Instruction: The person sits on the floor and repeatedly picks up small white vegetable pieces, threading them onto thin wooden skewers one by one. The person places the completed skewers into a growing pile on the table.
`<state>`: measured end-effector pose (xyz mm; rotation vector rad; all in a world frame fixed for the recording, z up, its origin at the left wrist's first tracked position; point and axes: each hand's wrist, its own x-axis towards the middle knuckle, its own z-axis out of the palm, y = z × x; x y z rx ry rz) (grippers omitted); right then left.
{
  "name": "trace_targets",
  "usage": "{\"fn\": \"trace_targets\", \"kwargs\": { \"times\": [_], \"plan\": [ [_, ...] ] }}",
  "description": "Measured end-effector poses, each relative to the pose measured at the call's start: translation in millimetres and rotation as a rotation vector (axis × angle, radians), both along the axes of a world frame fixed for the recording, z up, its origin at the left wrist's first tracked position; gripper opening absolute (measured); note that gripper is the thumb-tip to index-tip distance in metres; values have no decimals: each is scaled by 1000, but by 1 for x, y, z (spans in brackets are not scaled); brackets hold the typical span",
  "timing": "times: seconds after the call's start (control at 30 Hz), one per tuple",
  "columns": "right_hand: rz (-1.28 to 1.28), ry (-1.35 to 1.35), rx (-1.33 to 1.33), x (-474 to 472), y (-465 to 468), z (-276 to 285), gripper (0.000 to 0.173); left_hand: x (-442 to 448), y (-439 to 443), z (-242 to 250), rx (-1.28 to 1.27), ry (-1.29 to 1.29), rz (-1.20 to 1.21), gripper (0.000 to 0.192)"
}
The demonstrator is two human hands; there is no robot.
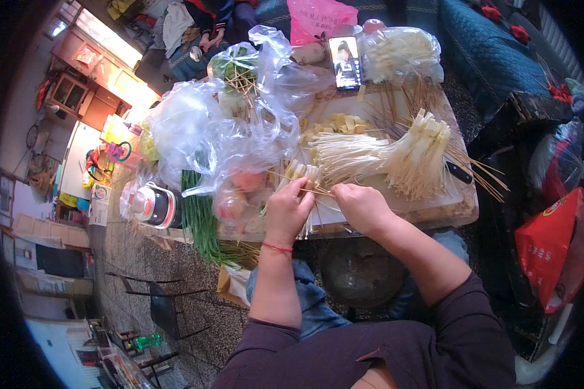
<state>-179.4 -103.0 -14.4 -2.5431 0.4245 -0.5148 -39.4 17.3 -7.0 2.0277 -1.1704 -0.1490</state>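
Observation:
My left hand [288, 210], a red string around its wrist, grips small enoki bundles [313, 174] wrapped in pale yellow strips. Thin bamboo skewers [324, 191] run from these bundles to my right hand [361, 205], whose fingers pinch their ends. To the right of the held bundles, loose enoki mushrooms [348, 153] lie on a white cutting board [438, 194]. Finished-looking skewered enoki bundles [413, 155] are heaped at the board's right. Behind the loose enoki sits a pile of pale yellow strips, perhaps tofu skin [343, 125].
A black knife handle [458, 172] and loose skewers [486, 177] project past the right edge. Plastic bags [199, 126], green chives [197, 219] and a black-and-white jug [163, 206] crowd the left. A lit phone [345, 63] stands behind; a person's hands [210, 41] are beyond.

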Motion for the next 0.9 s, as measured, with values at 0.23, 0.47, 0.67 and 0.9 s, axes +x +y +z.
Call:
{"fn": "trace_targets", "kwargs": {
  "times": [0.23, 0.47, 0.67, 0.9],
  "plan": [
    [-148, -225, -4, -16, -27, 45, 10, 16, 8, 0, 347, -84, 134, 37],
    [-239, -487, 450, -34, -32, 70, 14, 11, -3, 5, 136, -103, 161, 33],
    [-196, -182, 332, -12, -47, 1, 20, 4, -28, -7, -42, -37, 69, 30],
    [-293, -591, 724, -39, -82, 24, 23, -27, -68, -9, -85, -251, -198, 34]
  ]
}}
